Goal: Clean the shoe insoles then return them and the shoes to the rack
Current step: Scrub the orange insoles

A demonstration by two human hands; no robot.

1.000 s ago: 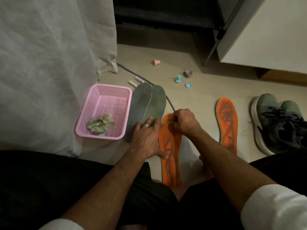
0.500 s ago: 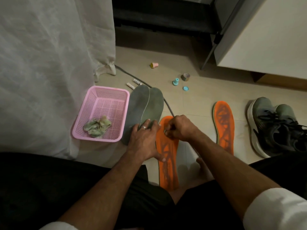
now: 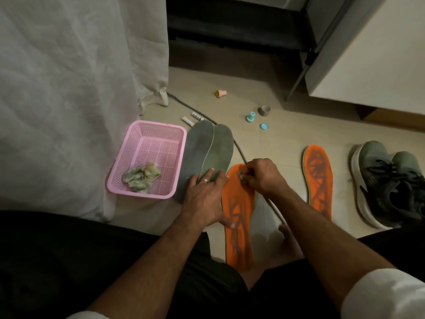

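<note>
Tiled floor (image 3: 287, 139), left hand (image 3: 204, 199) flat on orange insole (image 3: 239, 217)

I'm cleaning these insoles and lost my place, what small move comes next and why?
Probably draw the right hand down the near orange insole: it sits curled at the toe end, dark marks run below it, and the left hand lies flat along the insole's edge.

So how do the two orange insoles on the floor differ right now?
The near orange insole lies between the person's arms, with the left hand pressing on its edge and the right hand working at its toe end. The far orange insole lies untouched, nearer the grey shoes. Both lie flat on the floor and show dark smudges.
</note>
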